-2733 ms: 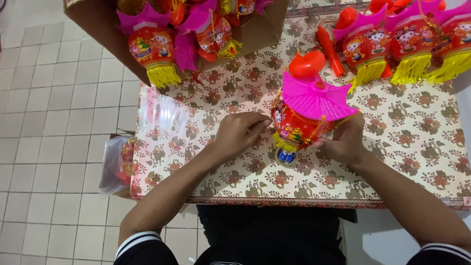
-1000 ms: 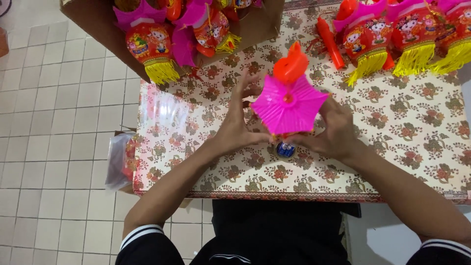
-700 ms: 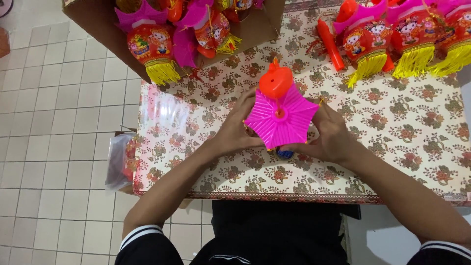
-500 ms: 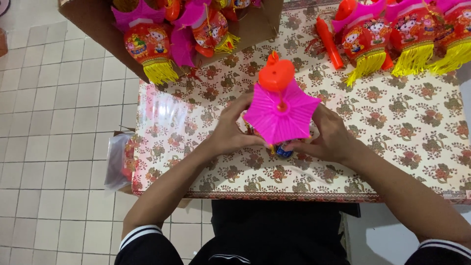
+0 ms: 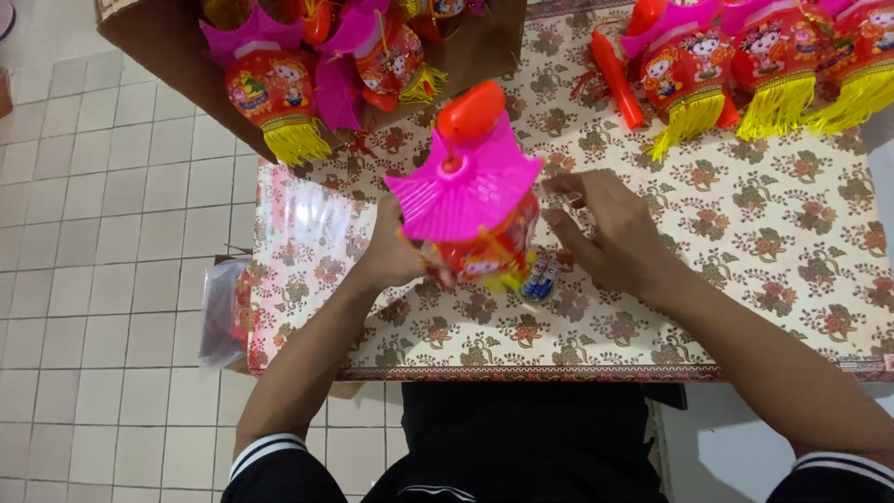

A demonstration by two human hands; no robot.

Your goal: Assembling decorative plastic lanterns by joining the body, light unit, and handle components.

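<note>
Beyond the grip we see a brown box (image 5: pixel 168 47) up and to the left, with red lanterns (image 5: pixel 275 88) spilling from it. Up and to the right, more lanterns (image 5: pixel 764 61) with yellow tassels lie in a row on the floral tablecloth (image 5: pixel 792 233). Just left of the grip lies clear wrap (image 5: pixel 312 219); lower left hangs a plastic bag (image 5: pixel 223 312) over the tiled floor (image 5: pixel 102 279).

The pink roof of the lantern (image 5: pixel 470 191) hid most of its red body and the left hand's (image 5: pixel 396 251) fingertips. A small blue thing (image 5: pixel 540 279) under the lantern was too blurred to identify. Beyond the lantern, the cardboard box (image 5: pixel 158 51) ran off the top edge.
</note>
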